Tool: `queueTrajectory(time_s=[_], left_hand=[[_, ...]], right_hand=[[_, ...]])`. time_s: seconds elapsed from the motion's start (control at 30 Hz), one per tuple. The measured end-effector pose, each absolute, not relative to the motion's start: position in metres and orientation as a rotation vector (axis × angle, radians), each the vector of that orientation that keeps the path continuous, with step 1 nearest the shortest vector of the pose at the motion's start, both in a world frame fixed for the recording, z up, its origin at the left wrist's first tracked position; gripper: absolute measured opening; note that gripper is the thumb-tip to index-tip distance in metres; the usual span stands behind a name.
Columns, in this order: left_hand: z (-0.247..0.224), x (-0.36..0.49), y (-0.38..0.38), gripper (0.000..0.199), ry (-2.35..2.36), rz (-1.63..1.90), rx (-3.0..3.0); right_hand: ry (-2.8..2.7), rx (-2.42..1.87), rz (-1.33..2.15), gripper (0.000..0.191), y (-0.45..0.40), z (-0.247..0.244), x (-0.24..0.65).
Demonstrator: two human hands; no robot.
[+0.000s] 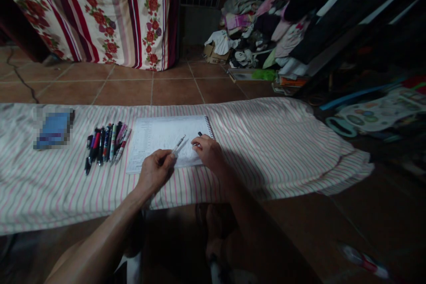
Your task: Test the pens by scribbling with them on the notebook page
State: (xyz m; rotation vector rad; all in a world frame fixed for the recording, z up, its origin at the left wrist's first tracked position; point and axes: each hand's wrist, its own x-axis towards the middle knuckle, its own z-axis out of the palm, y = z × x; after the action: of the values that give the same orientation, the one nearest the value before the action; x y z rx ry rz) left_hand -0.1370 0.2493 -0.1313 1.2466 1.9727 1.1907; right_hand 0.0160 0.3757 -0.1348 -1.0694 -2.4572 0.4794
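My left hand (155, 169) is closed around a clear-barrelled pen (179, 143), its slim end pointing up and away to the right. Over the right part of an open spiral notebook (159, 131), my right hand (209, 150) pinches a dark, pen-like piece (200, 134); most of it is hidden by the fingers. The notebook page carries faint writing or print, and its wire binding lies on the right. Left of the notebook, several pens (105, 142) of different colours lie side by side in a loose row.
A striped cloth (266, 151) covers the low table. A blurred blue rectangular thing (54, 128) rests at its left. Beyond are a floral curtain (109, 13), a tiled floor (129, 88) and a heap of clothes (266, 31). A patterned item (372, 113) stands at the right.
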Motion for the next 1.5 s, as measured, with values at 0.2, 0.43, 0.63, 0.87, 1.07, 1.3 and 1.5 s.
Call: queueTrajectory(time_s=[0.2, 0.43, 0.63, 0.87, 1.07, 1.3, 1.5], left_hand=[[-0.135, -0.138, 0.25, 0.034, 1.976, 1.183, 1.229], [-0.142, -0.139, 0.249, 0.035, 1.963, 1.198, 1.196], [-0.139, -0.138, 0.249, 0.034, 1.991, 1.182, 1.214], [-0.136, -0.137, 0.248, 0.035, 1.993, 1.19, 1.211], [-0.133, -0.137, 0.246, 0.034, 1.981, 1.196, 1.226], [-0.135, -0.137, 0.246, 0.033, 1.955, 1.218, 1.243], [-0.134, -0.137, 0.246, 0.032, 1.971, 1.215, 1.257]], right_hand=[[-2.482, -1.093, 0.448, 0.013, 0.373, -0.129, 0.018], [-2.431, -1.086, 0.506, 0.017, 0.377, -0.132, 0.021], [-2.4, -1.054, 0.507, 0.021, 0.379, -0.133, 0.023], [-2.298, -1.035, 0.48, 0.014, 0.386, -0.128, 0.03], [-2.223, -1.246, 0.344, 0.015, 0.392, -0.13, 0.034], [-2.204, -1.324, 0.258, 0.015, 0.391, -0.132, 0.032], [-2.258, -1.378, 0.324, 0.016, 0.389, -0.131, 0.032]])
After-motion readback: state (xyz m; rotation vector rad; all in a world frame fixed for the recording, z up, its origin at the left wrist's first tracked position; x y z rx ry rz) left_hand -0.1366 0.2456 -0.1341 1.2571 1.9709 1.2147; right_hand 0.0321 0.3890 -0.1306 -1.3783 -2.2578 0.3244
